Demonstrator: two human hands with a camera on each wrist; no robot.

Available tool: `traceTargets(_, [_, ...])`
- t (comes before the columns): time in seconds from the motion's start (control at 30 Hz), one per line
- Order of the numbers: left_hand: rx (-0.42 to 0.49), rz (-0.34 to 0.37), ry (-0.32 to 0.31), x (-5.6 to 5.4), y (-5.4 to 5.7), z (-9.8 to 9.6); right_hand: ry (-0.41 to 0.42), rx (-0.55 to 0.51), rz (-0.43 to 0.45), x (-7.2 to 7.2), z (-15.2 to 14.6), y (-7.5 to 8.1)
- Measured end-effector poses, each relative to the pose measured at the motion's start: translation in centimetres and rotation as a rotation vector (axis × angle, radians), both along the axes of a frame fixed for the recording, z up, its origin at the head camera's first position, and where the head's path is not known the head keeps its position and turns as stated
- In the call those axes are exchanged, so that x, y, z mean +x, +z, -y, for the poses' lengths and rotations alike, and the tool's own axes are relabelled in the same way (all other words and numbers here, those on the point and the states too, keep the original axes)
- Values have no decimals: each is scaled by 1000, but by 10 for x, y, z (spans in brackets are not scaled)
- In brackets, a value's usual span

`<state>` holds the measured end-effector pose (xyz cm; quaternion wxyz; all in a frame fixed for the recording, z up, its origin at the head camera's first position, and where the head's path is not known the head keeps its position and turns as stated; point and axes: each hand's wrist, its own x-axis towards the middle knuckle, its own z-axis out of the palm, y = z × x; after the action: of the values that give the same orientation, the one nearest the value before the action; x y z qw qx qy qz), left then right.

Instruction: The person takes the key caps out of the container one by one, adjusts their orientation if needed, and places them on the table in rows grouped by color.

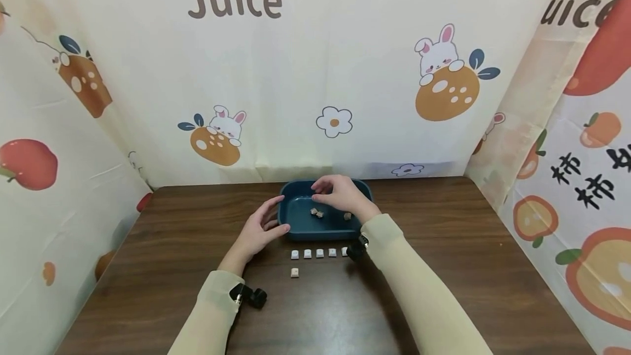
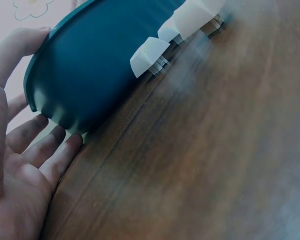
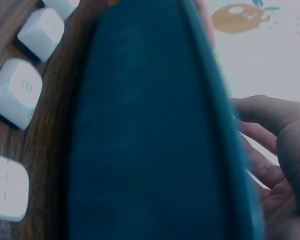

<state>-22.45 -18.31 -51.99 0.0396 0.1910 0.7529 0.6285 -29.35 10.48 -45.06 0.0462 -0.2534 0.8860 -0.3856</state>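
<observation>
A dark teal tray point(image 1: 296, 233) stands at the back of the wooden table. My left hand point(image 1: 257, 233) is at its left end, thumb and fairly straight fingers touching its edge and outer wall; in the left wrist view the palm faces the tray. Over the tray's interior hovers my right hand point(image 1: 340, 195), fingers bent, fingertips partly hidden by the tray wall in the right wrist view; whether they pinch anything is unclear. Several small beige keycaps point(image 1: 319, 214) lie inside. In front runs a row of white keycaps point(image 1: 308, 254), with a single cream keycap point(image 1: 294, 273) nearer me.
A brown wooden tabletop point(image 1: 197, 245) surrounds the tray. Printed cloth point(image 1: 296, 70) hangs behind the table and on both sides. The row of keycaps sits close to the tray's front wall, its right end partly covered by the black wrist camera point(image 1: 357, 248).
</observation>
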Motion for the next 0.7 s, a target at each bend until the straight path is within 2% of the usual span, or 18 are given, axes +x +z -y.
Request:
traceTargets(0.13, [-7,1,0,0,1,0,-15,19,42,-7,0,-13])
traceTargets(0.33, [-14,3,0,0,1,0,-28,39,74,-8,1,-29])
traceTargets(0.7, [-6,-6,-8,-1,-1,0,4,67,104,-8,0,-33])
